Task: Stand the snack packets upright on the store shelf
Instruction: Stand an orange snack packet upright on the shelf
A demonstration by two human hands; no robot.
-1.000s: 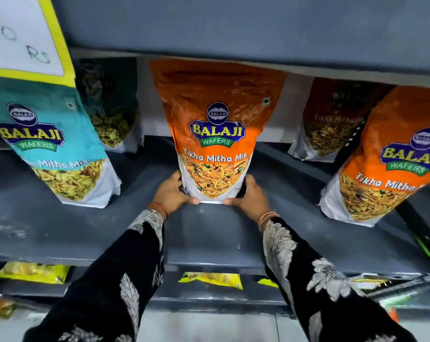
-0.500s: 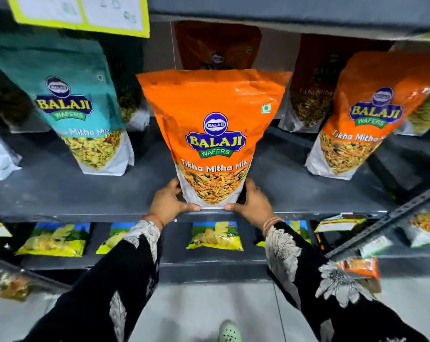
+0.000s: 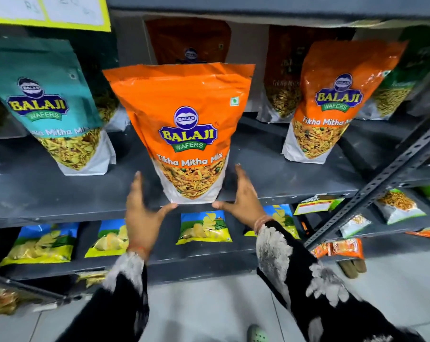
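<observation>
Orange packet (image 3: 184,129) stands upright between both open hands (image 3: 194,206).

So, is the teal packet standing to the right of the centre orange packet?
No, the teal packet stands to the left of the centre orange packet on the shelf.

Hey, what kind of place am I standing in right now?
Most likely a small grocery or snack shop. Grey metal shelving holds rows of branded Balaji Wafers packets, like the orange Tikha Mitha Mix packet, a handwritten yellow-edged price sign hangs above, and yellow chip packets fill the shelf below.
</observation>
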